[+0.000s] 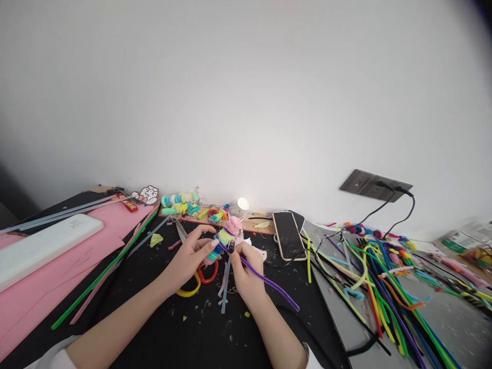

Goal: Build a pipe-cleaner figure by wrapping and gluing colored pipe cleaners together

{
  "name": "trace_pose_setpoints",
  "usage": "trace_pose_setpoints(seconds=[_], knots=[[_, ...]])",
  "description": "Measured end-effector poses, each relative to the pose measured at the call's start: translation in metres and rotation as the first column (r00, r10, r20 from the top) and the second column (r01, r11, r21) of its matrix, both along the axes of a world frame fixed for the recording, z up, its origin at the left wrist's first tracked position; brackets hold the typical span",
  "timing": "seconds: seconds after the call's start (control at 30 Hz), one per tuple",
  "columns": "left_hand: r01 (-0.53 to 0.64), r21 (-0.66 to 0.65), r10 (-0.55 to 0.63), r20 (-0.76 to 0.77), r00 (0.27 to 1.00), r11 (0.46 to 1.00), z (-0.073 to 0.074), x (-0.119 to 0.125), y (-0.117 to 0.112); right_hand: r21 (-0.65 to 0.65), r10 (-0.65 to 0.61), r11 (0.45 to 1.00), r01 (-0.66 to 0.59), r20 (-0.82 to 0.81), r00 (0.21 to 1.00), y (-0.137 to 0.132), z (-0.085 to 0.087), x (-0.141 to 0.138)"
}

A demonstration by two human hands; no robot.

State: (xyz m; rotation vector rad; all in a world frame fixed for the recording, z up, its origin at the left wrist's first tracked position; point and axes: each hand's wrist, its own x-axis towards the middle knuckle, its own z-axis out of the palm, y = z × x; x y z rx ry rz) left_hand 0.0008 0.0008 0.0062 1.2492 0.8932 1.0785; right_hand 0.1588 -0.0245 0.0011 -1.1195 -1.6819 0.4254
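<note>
Purple pipe cleaner sits pinched in our right hand while our left hand grips the striped fuzzy figure, steadying it for wrapping.

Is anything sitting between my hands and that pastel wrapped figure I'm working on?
Nothing visible does. The left hand already grips the pastel wrapped figure, and the right hand touches it while holding the purple pipe cleaner against it. The red ring and yellow ring lie below on the table.

forearms cut off — pipe cleaners too
</note>
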Motion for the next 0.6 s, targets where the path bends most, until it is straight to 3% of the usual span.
trace_pose_setpoints(seconds=[0.23,0.6], knots=[[0.052,-0.155,-0.029,0.148,0.989,0.987,0.006,0.002,-0.005,-0.1,0.002,0.995,-0.017,-0.143,0.99,0.001,0.003,0.002],[0.333,-0.235,-0.262,0.29,0.921,0.913,0.012,-0.003,-0.009,-0.181,0.052,0.977,-0.108,-0.287,0.957,0.004,-0.003,0.001]])
